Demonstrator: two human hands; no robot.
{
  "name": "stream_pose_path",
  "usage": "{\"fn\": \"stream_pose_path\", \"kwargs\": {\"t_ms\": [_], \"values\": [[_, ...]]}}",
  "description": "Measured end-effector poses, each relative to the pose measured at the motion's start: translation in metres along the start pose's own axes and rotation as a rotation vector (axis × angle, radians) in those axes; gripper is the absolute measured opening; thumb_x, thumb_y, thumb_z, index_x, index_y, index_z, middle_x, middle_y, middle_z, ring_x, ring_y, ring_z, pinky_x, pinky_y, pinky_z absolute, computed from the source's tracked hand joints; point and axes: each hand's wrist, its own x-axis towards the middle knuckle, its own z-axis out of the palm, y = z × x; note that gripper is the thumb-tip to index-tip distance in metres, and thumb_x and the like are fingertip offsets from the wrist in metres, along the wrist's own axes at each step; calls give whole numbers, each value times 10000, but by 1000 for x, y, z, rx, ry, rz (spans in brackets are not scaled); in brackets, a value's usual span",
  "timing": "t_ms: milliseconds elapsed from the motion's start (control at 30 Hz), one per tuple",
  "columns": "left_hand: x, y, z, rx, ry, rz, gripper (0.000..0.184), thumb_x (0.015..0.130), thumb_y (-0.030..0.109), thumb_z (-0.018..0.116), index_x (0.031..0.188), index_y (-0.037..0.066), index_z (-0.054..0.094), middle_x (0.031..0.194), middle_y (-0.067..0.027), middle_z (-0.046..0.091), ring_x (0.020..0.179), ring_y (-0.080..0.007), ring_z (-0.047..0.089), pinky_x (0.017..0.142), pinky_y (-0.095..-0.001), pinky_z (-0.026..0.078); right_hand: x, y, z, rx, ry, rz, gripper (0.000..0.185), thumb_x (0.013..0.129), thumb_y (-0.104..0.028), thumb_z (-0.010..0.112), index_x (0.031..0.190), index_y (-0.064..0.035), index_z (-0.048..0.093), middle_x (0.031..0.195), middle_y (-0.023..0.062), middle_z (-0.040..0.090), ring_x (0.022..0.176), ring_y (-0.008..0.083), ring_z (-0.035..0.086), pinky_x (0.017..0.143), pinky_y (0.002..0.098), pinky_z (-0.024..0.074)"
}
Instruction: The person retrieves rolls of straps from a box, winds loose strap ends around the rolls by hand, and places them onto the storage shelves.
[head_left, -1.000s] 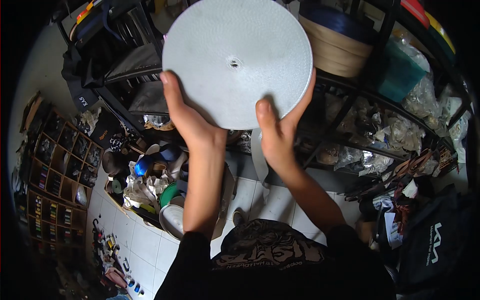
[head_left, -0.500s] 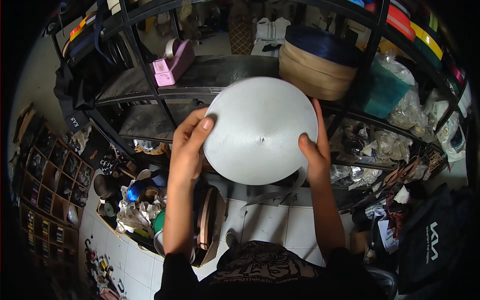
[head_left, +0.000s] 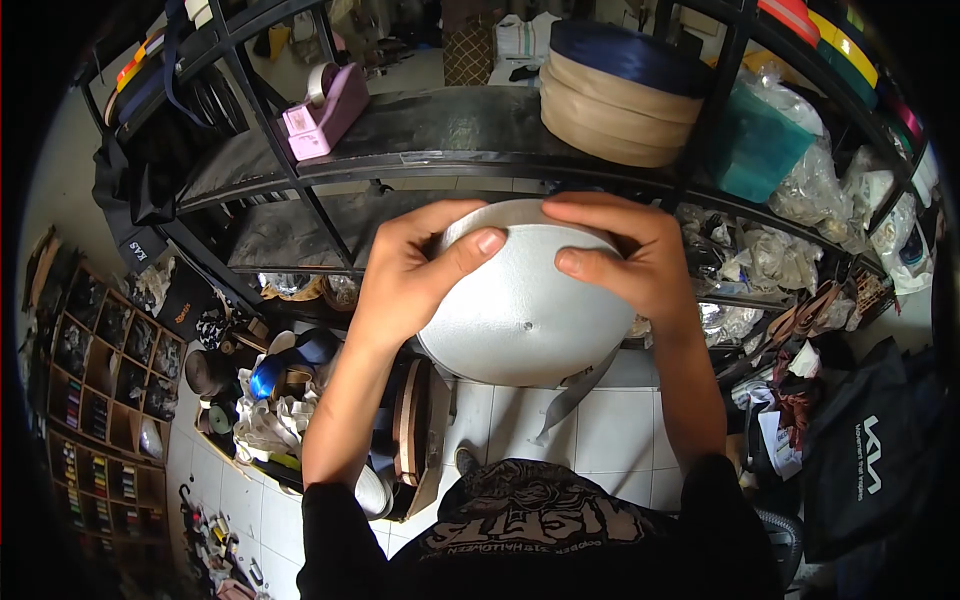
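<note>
Between my two hands is a large, flat roll of grey webbing, wound into a disc and held up in front of the shelf. My left hand grips its upper left rim, thumb on the near face and fingers behind the edge. On the upper right rim, my right hand holds it the same way, fingers over the top edge. The disc is tilted, so its upper rim shows. A loose tail of the webbing hangs from the lower right side.
A black metal shelf carries a pink tape dispenser, stacked navy and beige rolls and a teal bin. A full cardboard box stands on the tiled floor below left. At right hangs a black bag.
Both hands have slid from the sides of the roll up to its top rim, closer together. The roll has tilted and sits slightly lower, its tail swinging right.
</note>
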Motion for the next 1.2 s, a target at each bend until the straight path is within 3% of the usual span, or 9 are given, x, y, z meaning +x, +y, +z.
{"fn": "stream_pose_path", "kwargs": {"t_ms": [133, 267, 300, 367, 500, 633, 767, 1000, 1200], "values": [[-2, 7, -5, -4, 138, 131, 311, 815, 185, 725, 1028, -35, 669, 898, -77, 681, 806, -115, 604, 736, -243, 475, 10, -8, 5, -65, 97, -106, 356, 740, -92, 760, 1084, -43, 683, 1060, 115, 674, 911, 165, 645, 796, 263, 500], [5, 8, -27, -155, 329, 216, 422, 801, 305, 726, 1035, -41, 667, 923, -114, 679, 796, -143, 626, 750, -253, 482, 15, -12, 14, -19, 176, -189, 397, 889, -248, 624, 1243, -72, 587, 1132, 114, 636, 1033, 155, 601, 878, 269, 466], [4, 18, -24, -233, 415, 164, 493, 808, 376, 704, 1029, -61, 651, 906, -126, 673, 812, -160, 634, 753, -264, 489, 10, -8, 12, 40, 89, -103, 496, 972, -325, 472, 1397, -78, 402, 1283, 125, 531, 1178, 185, 503, 987, 304, 387], [7, 18, -27, -386, 527, 172, 525, 860, 412, 639, 1090, -60, 605, 970, -134, 656, 845, -188, 636, 776, -295, 495, 11, 2, 44, 127, 340, -209, 557, 987, -333, 432, 1443, -60, 268, 1370, 128, 428, 1244, 203, 422, 1036, 329, 321], [14, 10, 7, -638, 795, 208, 549, 915, 460, 535, 1248, 24, 515, 1219, -89, 567, 1115, -223, 539, 973, -336, 399, 15, 34, 91, 173, 610, -348, 750, 938, -306, 533, 1460, 6, 96, 1452, 183, 265, 1325, 241, 297, 1087, 379, 239], [-2, -13, 38, -817, 869, 144, 580, 927, 497, 468, 1277, 35, 485, 1270, -71, 528, 1166, -222, 493, 1000, -371, 370, 15, 34, 79, 355, 644, -201, 740, 855, -206, 639, 1422, 51, 239, 1362, 188, 416, 1239, 244, 431, 1040, 375, 329], [-18, -41, 2, -518, 598, 99, 534, 914, 445, 522, 1231, 16, 506, 1217, -93, 549, 1116, -200, 518, 973, -347, 388, 10, 35, 49, 358, 553, -149, 748, 772, -190, 694, 1384, 61, 345, 1310, 183, 491, 1201, 246, 487, 1017, 357, 366], [-5, 11, -26, -20, 95, -42, 441, 887, 344, 642, 1064, -60, 632, 900, -68, 656, 817, -104, 577, 765, -231, 449, -13, 18, 24, 138, 272, 8, 713, 691, -189, 746, 1314, 35, 480, 1195, 199, 591, 1114, 256, 567, 980, 357, 408], [-1, 1, -22, -154, 0, -132, 378, 849, 273, 698, 1026, -57, 647, 858, -90, 663, 784, -112, 598, 706, -228, 466, -20, 17, 23, 57, 195, 52, 672, 656, -139, 767, 1281, -23, 548, 1162, 177, 625, 1074, 237, 594, 951, 328, 432]]}}
